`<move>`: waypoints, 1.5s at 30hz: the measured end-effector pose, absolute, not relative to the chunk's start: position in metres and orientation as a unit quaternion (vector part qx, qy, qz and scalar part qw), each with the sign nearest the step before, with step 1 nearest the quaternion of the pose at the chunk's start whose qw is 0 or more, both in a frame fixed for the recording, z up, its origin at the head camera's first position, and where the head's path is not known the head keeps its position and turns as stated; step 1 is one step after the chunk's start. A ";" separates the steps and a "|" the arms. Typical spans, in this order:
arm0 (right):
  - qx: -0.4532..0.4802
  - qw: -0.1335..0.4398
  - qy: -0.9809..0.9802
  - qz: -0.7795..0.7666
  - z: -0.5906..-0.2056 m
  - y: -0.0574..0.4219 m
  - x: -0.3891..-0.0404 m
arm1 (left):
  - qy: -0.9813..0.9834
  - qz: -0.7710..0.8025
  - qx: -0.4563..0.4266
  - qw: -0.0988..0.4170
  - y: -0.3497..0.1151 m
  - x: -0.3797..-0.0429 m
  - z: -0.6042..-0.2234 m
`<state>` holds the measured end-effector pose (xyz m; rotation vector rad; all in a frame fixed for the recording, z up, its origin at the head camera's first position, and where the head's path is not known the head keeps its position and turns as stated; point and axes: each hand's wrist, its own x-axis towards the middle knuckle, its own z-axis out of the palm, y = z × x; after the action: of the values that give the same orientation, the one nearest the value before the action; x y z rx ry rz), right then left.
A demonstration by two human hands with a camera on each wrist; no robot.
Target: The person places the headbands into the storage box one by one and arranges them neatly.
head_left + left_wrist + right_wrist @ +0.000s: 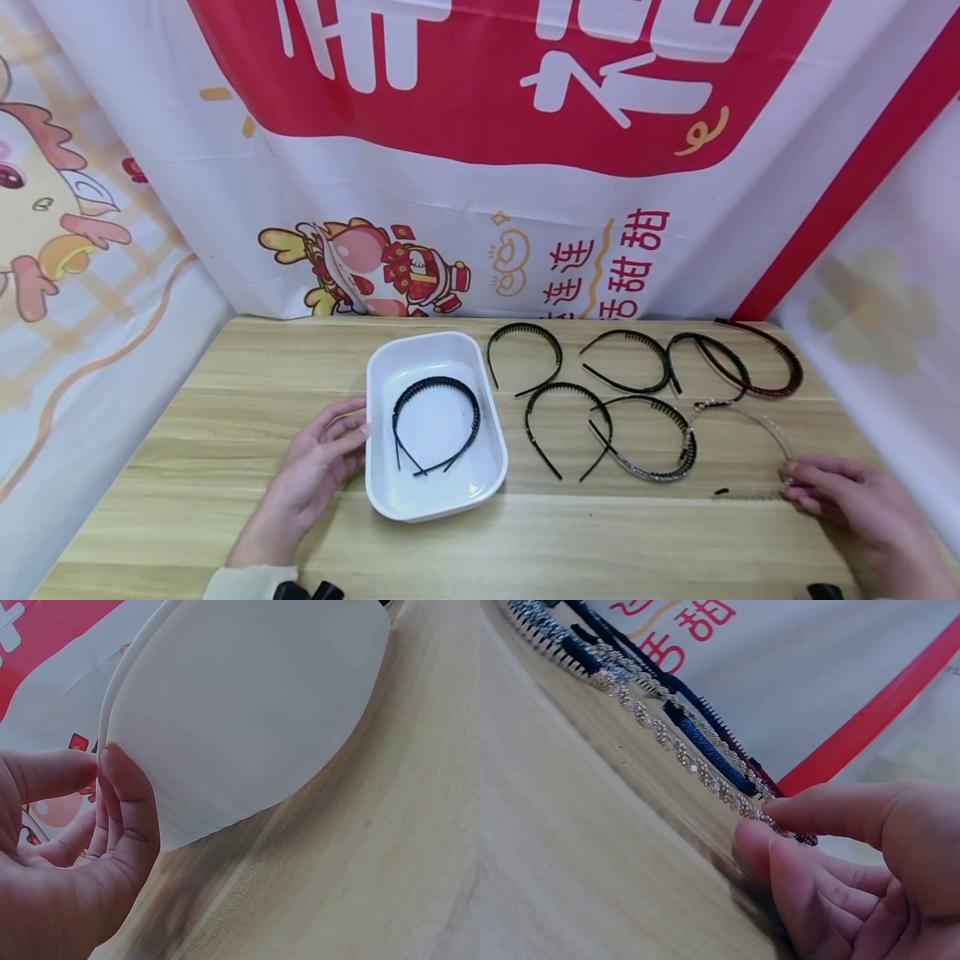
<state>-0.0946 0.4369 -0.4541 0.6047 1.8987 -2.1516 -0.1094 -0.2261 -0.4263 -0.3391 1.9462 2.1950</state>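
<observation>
At the tray's left side, my left hand (311, 471) pinches the rim of a white plastic tray (427, 498) between thumb and fingers. The left wrist view shows that grip on the tray (247, 697) from the side. Inside the tray lies black toothed headband (437, 382), its ends crossing. On the right, my right hand (855, 500) pinches a thin beaded headband (694, 766) between thumb and forefinger. In the head view this beaded headband (772, 429) looks pale and faint against the wood, beside the other headbands.
Several headbands lie right of the tray: plain black ones (525, 327) at the back, a silver-glittered one (652, 476) in front, a dark blue one (708, 337), and a dark red one (797, 367). Printed cloth (480, 192) hangs behind the wooden table (585, 542).
</observation>
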 end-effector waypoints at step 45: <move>0.179 0.072 0.596 -0.780 -0.460 0.438 -0.094 | 0.641 0.752 -0.121 0.091 -0.226 -0.110 -0.425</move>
<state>-0.0941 0.4382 -0.4597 0.5384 1.7898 -2.3434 -0.1104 -0.2260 -0.4252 -0.3611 1.9060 2.2361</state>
